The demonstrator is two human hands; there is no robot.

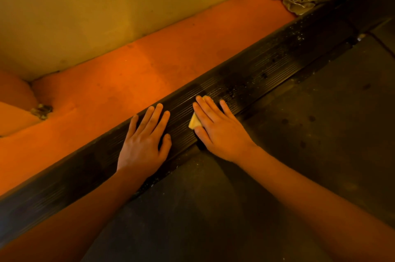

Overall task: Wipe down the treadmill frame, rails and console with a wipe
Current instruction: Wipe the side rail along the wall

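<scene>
Forearms (310, 193) of mine reach out over the dark treadmill belt (299, 144). Ribbed side rail (267, 69) runs along the belt's left edge. My left hand (145, 144) rests flat on the rail, fingers spread; my right hand (218, 131), fingers straight, presses the yellow wipe (195, 121) onto the rail's top.

Of the person, only two hands and two forearms show, all uncovered; the left hand (143, 146) has long, slim fingers (157, 115) with short nails; the right hand (218, 131) shows faint knuckle creases and tendon lines across its back; the left forearm (85, 208) is bare to the edge of view; the right forearm (310, 193) likewise, with fine hair near the wrist.
</scene>
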